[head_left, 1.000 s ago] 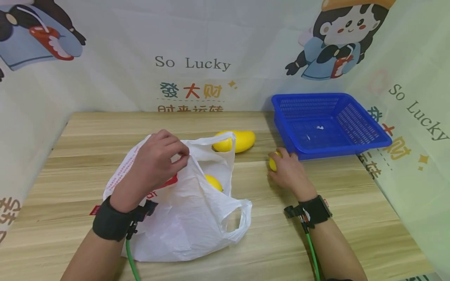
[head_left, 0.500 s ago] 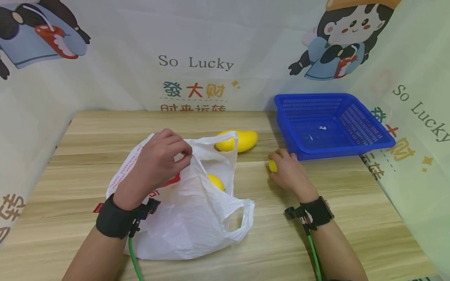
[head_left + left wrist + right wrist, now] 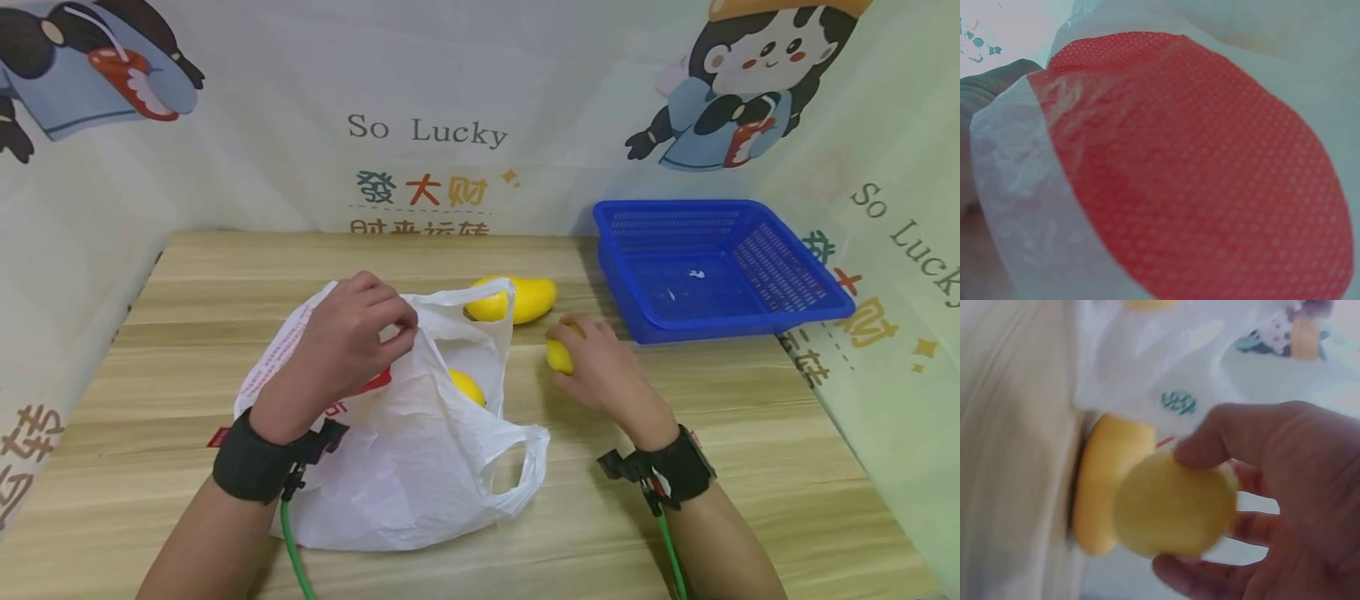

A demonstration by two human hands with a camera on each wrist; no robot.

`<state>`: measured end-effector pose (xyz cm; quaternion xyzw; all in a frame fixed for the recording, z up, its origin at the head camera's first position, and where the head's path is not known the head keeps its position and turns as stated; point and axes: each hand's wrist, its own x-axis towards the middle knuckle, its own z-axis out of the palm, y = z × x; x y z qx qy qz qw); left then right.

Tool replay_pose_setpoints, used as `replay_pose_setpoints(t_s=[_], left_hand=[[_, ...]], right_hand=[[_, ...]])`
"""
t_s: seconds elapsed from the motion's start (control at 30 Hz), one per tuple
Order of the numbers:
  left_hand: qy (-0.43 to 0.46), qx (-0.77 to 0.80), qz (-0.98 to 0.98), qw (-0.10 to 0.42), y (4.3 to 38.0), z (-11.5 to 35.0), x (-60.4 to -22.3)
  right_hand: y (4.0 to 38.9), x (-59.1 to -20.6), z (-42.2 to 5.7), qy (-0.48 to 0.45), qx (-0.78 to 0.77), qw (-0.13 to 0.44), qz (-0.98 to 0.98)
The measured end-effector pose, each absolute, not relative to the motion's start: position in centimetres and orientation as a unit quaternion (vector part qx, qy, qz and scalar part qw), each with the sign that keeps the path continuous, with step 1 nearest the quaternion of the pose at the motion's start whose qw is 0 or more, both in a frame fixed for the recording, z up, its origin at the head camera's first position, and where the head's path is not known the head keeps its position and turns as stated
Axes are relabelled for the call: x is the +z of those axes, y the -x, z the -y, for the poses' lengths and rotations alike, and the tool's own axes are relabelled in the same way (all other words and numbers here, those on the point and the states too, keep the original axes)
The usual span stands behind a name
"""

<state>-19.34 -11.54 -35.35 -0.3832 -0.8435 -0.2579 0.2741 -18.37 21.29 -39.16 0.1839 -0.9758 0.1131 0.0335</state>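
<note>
My left hand (image 3: 348, 337) pinches the upper edge of a white plastic bag (image 3: 405, 483) that lies on the table with its mouth facing right. In the left wrist view, the bag's red printed patch (image 3: 1197, 162) fills most of the picture. Between the curled fingers and thumb of my right hand (image 3: 600, 367) is a lemon (image 3: 1172, 503), held to the right of the bag. Inside the bag's mouth, part of another yellow fruit (image 3: 468, 387) shows. A long yellow mango (image 3: 532, 298) lies behind the bag, partly covered by its handle.
A blue plastic basket (image 3: 645, 321) stands at the back right, with small white scraps on its floor. Wood-grain tabletop (image 3: 675, 533) runs up to a printed cloth backdrop (image 3: 540, 108) at the back and sides. The bag's front handle loop (image 3: 536, 467) sticks out to the right.
My right hand has moved left with the lemon, away from the basket and closer to the bag. The left hand keeps its grip on the bag. The head view has shifted slightly.
</note>
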Motion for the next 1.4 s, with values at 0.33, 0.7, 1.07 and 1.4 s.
replay_pose_setpoints(t_s=[0.33, 0.7, 1.07, 1.4], left_hand=[[0.386, -0.257, 0.843, 0.273, 19.5, 11.5, -35.4], [0.383, -0.26, 0.842, 0.277, 19.5, 11.5, -35.2], [0.383, -0.258, 0.843, 0.275, 19.4, 11.5, -35.3], [0.379, -0.261, 0.847, 0.267, 19.5, 11.4, -35.3]], right_hand=[[18.9, -39.6, -18.9, -0.228, 0.079, -0.031, 0.97], [18.9, -39.4, -19.0, -0.231, 0.088, -0.031, 0.969], [18.8, -39.5, -19.0, -0.233, 0.091, -0.031, 0.968], [18.8, -39.6, -19.2, -0.234, 0.102, -0.039, 0.966]])
